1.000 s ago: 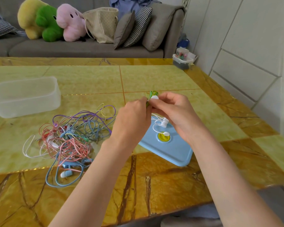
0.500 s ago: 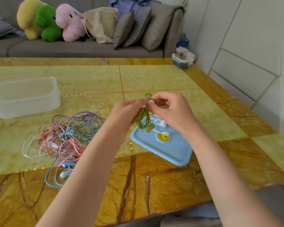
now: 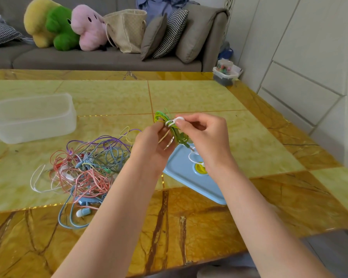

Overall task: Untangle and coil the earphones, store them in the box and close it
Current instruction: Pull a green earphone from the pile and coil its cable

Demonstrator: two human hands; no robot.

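Above the blue lid, both hands' grip tight on green earphones.

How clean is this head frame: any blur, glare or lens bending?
Head view: soft daylight, no harsh shadows; table edges bow from the wide lens; mild sheen on the tiles; box slightly soft; hands and green coil fairly sharp.
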